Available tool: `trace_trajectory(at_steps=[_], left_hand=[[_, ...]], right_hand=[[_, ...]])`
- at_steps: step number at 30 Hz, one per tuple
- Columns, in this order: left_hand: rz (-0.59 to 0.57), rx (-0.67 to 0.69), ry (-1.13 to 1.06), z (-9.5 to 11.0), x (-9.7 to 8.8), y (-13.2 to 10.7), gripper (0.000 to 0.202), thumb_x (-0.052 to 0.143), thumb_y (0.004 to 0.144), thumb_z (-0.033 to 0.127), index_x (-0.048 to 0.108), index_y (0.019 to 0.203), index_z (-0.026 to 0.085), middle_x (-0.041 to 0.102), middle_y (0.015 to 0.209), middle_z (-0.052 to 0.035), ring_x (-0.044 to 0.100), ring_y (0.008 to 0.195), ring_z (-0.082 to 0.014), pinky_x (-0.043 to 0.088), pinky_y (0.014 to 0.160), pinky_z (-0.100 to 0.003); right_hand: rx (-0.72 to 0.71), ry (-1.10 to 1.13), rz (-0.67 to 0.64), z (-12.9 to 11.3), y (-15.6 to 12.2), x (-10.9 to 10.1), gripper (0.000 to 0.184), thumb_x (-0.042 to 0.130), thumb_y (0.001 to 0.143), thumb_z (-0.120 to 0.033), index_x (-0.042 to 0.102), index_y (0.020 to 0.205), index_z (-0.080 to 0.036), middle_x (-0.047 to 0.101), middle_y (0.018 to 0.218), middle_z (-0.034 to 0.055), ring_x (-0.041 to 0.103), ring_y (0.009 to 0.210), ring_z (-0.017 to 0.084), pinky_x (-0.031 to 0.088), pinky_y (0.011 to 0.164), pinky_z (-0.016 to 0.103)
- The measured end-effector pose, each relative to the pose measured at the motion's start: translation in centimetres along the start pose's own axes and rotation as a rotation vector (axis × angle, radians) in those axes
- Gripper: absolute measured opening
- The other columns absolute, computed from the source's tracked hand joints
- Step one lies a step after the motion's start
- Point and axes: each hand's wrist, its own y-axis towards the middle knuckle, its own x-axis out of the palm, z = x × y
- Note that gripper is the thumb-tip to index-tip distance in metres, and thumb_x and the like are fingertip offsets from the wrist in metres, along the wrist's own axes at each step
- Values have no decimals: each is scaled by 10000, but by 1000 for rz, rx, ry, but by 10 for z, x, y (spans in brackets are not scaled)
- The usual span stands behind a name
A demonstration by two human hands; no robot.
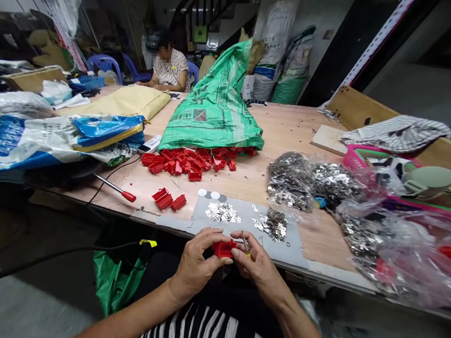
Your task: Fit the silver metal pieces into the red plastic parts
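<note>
From the head view, here's the left hand (198, 260) pinching a red plastic part (222, 249) just off the table's (244, 179) near edge, the right hand (258, 264) up against its other side, clasping a slim tool (245, 242), metal pieces (223, 213) glinting on the grey mat (246, 226) beyond

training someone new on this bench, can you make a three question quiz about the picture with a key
1. True or false: the left hand holds a red piece.
2. What colour is the sack just behind the heap of red pieces? A) blue B) green C) yellow
3. How many heaps of silver pieces lie on the grey mat?

Key: 1. True. 2. B. 3. Two.
</note>
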Motion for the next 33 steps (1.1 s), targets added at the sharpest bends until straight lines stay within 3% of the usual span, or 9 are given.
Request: trace_trajectory(at_steps=[7, 10, 13, 15, 17, 20, 23, 28, 33], left_hand=[[-140, -85, -200, -3, -4, -1, 284, 726, 741, 339, 670, 994, 222, 738, 1006, -62, 562, 1192, -276, 208, 1139, -537], [-139, -195, -421, -6, -4, -2, 306, 746, 717, 351, 677, 973, 198, 723, 1051, -98, 518, 1238, -296, 285, 1110, -508], [-95, -309, -538, -11, -2, -3, 296, 752, 712, 294, 674, 975, 181, 678, 1152, -113, 563, 1184, -284, 411, 1029, -431], [-27, -347, -519, -14, -1, -3, 296, 742, 720, 268, 662, 991, 179, 683, 1128, -97, 629, 1064, -243, 469, 961, -373], [53, -353, -463, -17, -2, -2, 302, 727, 731, 270, 650, 1007, 176, 700, 1040, -73, 655, 952, -204, 500, 898, -329], [115, -352, -406, -21, -5, 1, 313, 708, 743, 282, 637, 1028, 175, 700, 965, -50, 651, 899, -182, 512, 856, -297], [126, -359, -378, -24, -10, 4, 331, 704, 743, 283, 627, 1048, 179, 703, 955, -43, 653, 878, -175, 520, 835, -286], [139, -334, -248, -27, -15, 4, 329, 705, 747, 291, 634, 1052, 189, 716, 944, -35, 666, 861, -176, 525, 817, -272], [135, -269, -90, -25, -18, 4, 305, 695, 763, 280, 637, 1050, 195, 725, 948, -33, 675, 846, -173, 521, 808, -268]], right_hand=[[7, 41, -95, -1, -4, -3, 516, 671, 755, -566, 441, 1108, -268, 533, 826, -19, 287, 498, 58, 174, 465, 206], [17, 53, -108, -2, -4, -1, 521, 681, 738, -573, 443, 1080, -260, 522, 803, -27, 269, 483, 50, 160, 453, 199], [21, -21, -127, -6, 1, -3, 517, 662, 759, -562, 434, 1110, -258, 538, 801, -28, 339, 489, 55, 215, 452, 187], [-22, -167, -86, -10, 8, -10, 490, 626, 800, -521, 432, 1161, -251, 585, 872, 7, 470, 574, 93, 327, 500, 202], [-112, -419, 58, -14, 18, -22, 399, 569, 851, -449, 463, 1169, -234, 621, 981, 55, 577, 762, 157, 426, 630, 256], [-217, -888, 289, -20, 34, -42, 217, 506, 874, -322, 554, 1059, -219, 652, 1016, 68, 605, 917, 207, 437, 779, 315], [-197, -1219, 343, -23, 48, -51, 152, 501, 851, -222, 600, 965, -203, 663, 986, 60, 612, 907, 208, 425, 793, 308], [-95, -1469, 348, -23, 65, -41, 120, 505, 881, -201, 607, 943, -187, 650, 964, 67, 611, 886, 199, 405, 749, 280], [-77, -1505, 356, -18, 77, -33, 92, 518, 888, -215, 601, 902, -175, 644, 936, 75, 604, 856, 210, 383, 713, 286]])
